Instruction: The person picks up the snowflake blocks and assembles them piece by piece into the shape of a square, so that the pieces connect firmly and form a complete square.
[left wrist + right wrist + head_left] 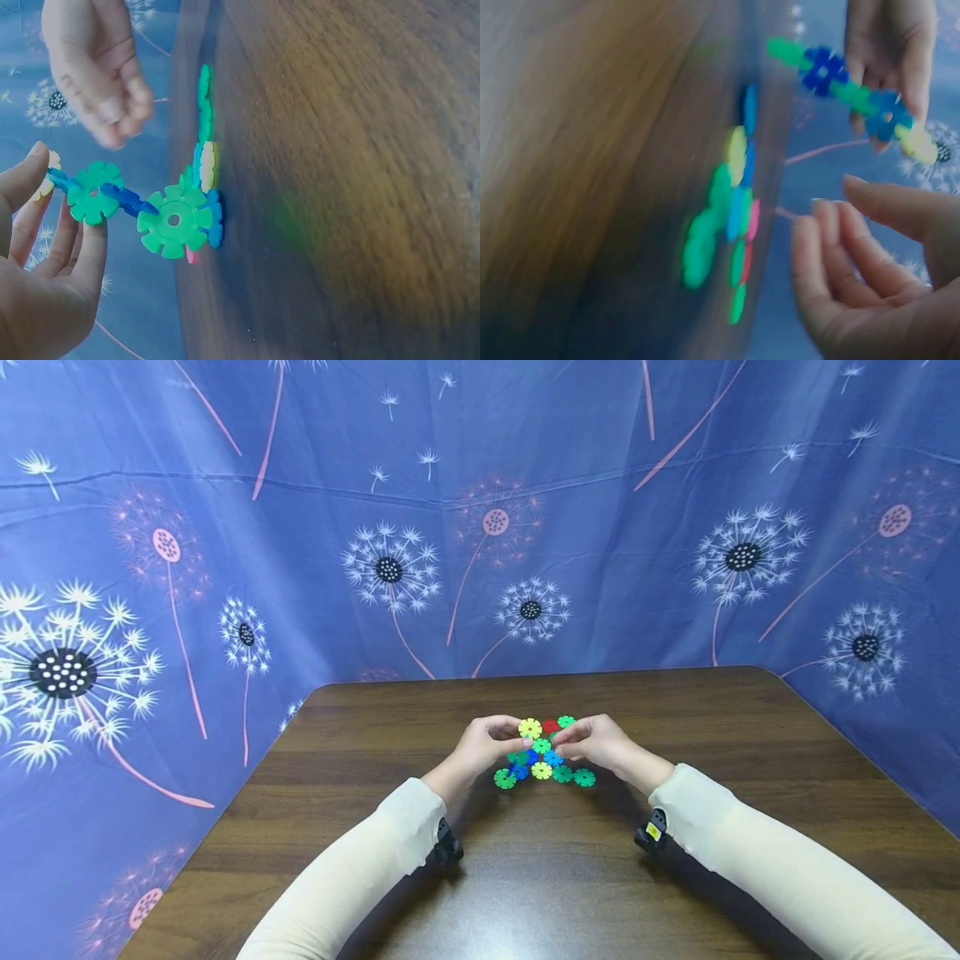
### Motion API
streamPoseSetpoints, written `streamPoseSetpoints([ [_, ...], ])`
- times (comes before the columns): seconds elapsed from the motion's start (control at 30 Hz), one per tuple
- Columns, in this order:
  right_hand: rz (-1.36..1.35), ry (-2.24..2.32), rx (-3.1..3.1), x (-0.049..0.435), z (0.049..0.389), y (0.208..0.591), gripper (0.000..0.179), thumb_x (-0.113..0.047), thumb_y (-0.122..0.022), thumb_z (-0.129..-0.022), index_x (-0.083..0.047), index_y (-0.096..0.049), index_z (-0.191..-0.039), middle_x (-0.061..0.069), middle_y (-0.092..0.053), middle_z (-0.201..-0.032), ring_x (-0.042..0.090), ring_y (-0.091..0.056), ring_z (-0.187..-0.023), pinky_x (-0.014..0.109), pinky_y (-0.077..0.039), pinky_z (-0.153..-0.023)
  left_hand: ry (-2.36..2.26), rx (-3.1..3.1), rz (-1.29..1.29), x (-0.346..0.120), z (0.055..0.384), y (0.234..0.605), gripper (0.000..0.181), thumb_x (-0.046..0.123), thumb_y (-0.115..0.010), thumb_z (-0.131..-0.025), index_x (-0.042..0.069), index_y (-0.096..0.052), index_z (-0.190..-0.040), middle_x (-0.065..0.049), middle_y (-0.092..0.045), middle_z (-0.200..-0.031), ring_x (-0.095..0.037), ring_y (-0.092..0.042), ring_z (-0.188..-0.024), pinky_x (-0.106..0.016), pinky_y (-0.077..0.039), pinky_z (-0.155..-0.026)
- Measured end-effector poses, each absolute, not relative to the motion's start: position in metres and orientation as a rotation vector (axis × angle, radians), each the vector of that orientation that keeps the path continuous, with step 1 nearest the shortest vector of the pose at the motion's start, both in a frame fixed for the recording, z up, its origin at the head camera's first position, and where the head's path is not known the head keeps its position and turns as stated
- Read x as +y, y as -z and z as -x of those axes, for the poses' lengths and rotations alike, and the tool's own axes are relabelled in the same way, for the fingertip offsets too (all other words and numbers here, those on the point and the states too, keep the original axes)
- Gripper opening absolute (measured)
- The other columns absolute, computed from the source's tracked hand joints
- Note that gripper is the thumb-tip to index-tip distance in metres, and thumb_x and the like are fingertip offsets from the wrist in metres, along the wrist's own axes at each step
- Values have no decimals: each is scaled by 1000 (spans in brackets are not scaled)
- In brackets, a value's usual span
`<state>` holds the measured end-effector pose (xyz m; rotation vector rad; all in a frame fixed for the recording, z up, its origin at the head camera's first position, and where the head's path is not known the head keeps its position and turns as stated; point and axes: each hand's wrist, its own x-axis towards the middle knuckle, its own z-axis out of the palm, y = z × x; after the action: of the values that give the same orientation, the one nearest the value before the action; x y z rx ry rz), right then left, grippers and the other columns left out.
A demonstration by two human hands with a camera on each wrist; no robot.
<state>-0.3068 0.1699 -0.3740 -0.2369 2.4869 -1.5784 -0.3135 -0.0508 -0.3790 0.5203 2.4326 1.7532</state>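
Note:
My left hand [480, 747] pinches a yellow notched plastic disc [51, 171] between thumb and fingers. That disc ends a short chain of interlocking discs, with a light blue one, a green disc [82, 196], a dark blue disc [825, 61] and another green one joined after it. The chain hangs above the tabletop in the right wrist view. My right hand [600, 745] holds nothing; its thumb and loosely bent fingers stand apart beside the chain. Under and between both hands lie more discs, among them a yellow disc [542, 776], a green disc [584, 783] and a red disc [551, 727].
A brown wooden table [525, 877] with rounded far corners carries the discs. Behind it hangs a blue cloth [465, 460] printed with dandelions. Both forearms wear pale sleeves [360, 868], with a small black camera strapped at each wrist.

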Motion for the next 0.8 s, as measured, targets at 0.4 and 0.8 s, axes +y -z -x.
streamPoseSetpoints([
  [0.4, 252, 1272, 2529, 200, 308, 392, 40, -4, -81, -74, 7, -67, -109, 15, -69, -100, 15, -60, -86, 33, -51, -80, -1888, 2346, -430, -54, 309, 380, 31, 13, -76, -84, 0, -68, -111, -18, -70, -103, -6, -61, -79, -30, -56, -73],
  [0.8, 181, 1208, 2627, 194, 310, 402, 34, 1, -85, -66, 1, -71, -97, 5, -60, -83, 16, -51, -78, 26, -45, -65, -2043, 2258, -332, -55, 314, 387, 30, 6, -73, -85, -4, -65, -112, -10, -69, -99, -9, -65, -83, -36, -58, -81],
])
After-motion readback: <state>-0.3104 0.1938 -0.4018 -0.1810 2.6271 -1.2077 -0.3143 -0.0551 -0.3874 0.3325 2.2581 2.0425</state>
